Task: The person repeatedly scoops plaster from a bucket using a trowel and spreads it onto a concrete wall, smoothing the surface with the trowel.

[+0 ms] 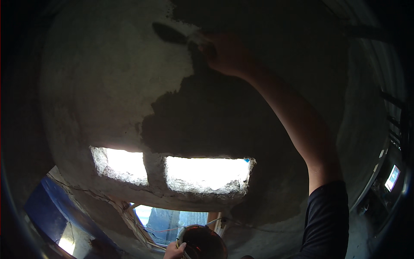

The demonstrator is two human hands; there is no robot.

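Wall (99, 86): rough masonry, curved by the lens, filling most of the view. Dark wet plaster (224, 112) covers the middle and right, from the top edge down to the two bright openings (202, 172). Pale bare patch remains at upper left and down the left side; ragged boundary between the two runs from the tool downward.

Trowel (169, 33): dark blade, lying flat against the wall at the edge of the wet coat, near the top.

Right hand (226, 54): raised, fingers clenched around the trowel handle, pressing the blade to the wall.

Left hand (174, 250): low at the bottom edge, fingers on the rim of a round bucket (202, 241); whether they grip it or merely rest there cannot be told.

Progress, as judged: roughly half the visible face coated. Left portion and the strip around and below the openings look uncoated. Surface of the wet area looks uneven, not yet smoothed.
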